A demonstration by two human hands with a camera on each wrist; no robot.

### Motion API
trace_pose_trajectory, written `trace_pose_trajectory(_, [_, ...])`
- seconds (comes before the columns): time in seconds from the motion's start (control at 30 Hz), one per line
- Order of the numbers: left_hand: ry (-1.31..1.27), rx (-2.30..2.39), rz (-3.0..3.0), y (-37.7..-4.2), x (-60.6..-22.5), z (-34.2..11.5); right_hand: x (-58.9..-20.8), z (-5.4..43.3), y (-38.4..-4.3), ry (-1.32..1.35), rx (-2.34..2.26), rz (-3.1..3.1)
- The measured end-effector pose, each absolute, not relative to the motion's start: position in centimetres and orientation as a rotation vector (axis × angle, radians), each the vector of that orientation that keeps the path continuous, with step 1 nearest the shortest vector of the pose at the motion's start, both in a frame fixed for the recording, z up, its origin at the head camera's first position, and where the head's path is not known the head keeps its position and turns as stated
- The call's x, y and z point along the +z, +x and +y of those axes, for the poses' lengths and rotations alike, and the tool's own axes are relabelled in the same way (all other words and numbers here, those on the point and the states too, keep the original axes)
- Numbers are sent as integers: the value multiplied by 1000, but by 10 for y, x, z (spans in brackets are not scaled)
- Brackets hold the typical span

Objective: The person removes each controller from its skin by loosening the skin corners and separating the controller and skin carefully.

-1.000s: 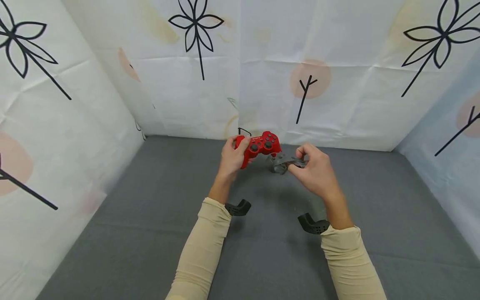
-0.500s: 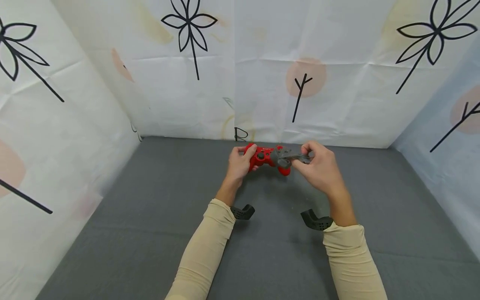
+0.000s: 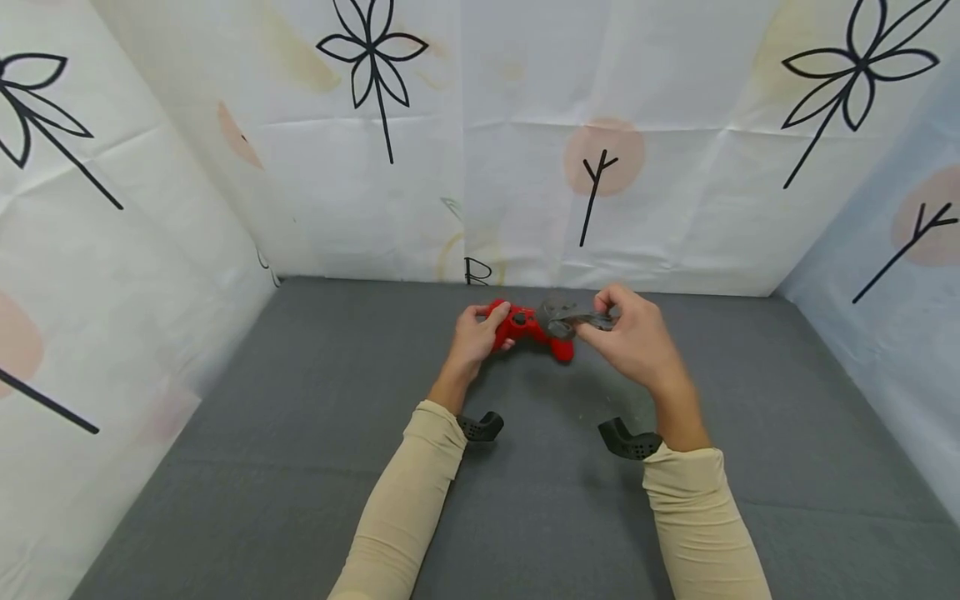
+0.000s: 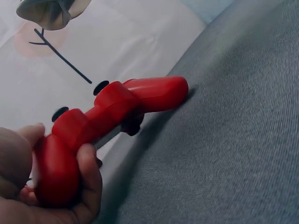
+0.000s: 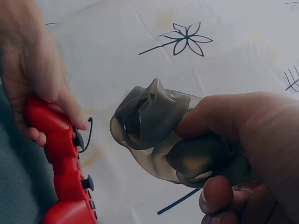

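Observation:
My left hand point(image 3: 471, 340) grips a red game controller point(image 3: 531, 328) by its left handle, thumb on top and fingers curled beneath. In the left wrist view the controller point(image 4: 112, 105) has two black thumbsticks up; its far handle hangs low near the table, and contact is unclear. A limp, translucent grey silicone controller cover point(image 3: 557, 317) is pinched between thumb and fingers of my right hand point(image 3: 636, 340). From the right wrist, the cover point(image 5: 159, 116) looks crumpled, with an opening at its free end. It overlaps the controller in the head view but stands apart from it in both wrist views.
Dark grey cloth covers the table point(image 3: 337, 483). White patterned fabric walls point(image 3: 517, 192) rise behind and at both sides, close beyond the hands. Black camera mounts point(image 3: 480, 427) sit at the wrists.
The left hand has moved right and slightly down with the controller, whose right end tipped toward the table. The cover now lies across the controller's right part in the head view.

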State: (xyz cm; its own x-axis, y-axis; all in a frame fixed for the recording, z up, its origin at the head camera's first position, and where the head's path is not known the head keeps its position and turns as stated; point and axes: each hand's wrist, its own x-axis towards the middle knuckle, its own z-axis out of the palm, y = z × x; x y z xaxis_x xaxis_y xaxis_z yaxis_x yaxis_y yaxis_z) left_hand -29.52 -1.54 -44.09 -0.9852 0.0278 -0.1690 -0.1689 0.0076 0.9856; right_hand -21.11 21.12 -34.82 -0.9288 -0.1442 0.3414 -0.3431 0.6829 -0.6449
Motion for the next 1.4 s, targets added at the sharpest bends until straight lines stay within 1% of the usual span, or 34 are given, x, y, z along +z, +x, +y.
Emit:
trace_pose_trajectory(0.23, [-164, 1757, 2530, -296, -443, -21, -348, 207, -211, 397, 1074, -2649])
trace_pose_trajectory(0.53, [-138, 1472, 2794, -291, -432, -20, -351, 206, -212, 395, 1076, -2638])
trace_pose_trajectory(0.63, [-145, 1476, 2857, -287, -425, -20, -351, 205, -212, 378, 1088, -2646])
trace_pose_trajectory(0.7, [-124, 1594, 2877, -284, -416, -21, -350, 205, -211, 351, 1089, -2651])
trace_pose_trajectory(0.77, [-32, 1777, 2858, -280, -404, -22, -349, 205, -211, 301, 1096, -2651])
trace_pose_trajectory(0.8, [55, 1859, 2839, -277, -398, -22, -349, 205, -210, 269, 1101, -2650])
trace_pose_trajectory(0.9, [426, 1959, 2748, -267, -376, -19, -348, 205, -210, 166, 1122, -2644])
trace_pose_trajectory(0.97, [676, 1867, 2729, -260, -367, -14, -348, 207, -210, 123, 1135, -2644])
trace_pose_trajectory(1.07, [915, 1596, 2791, -251, -360, -4, -348, 208, -209, 103, 1135, -2652])
trace_pose_trajectory(1.13, [971, 1402, 2868, -247, -361, 2, -349, 208, -209, 109, 1129, -2656])
trace_pose_trajectory(1.23, [982, 1227, 2944, -244, -364, 8, -348, 207, -208, 141, 1140, -2657])
trace_pose_trajectory(1.4, [983, 1241, 3010, -245, -366, 9, -347, 206, -209, 269, 1193, -2635])
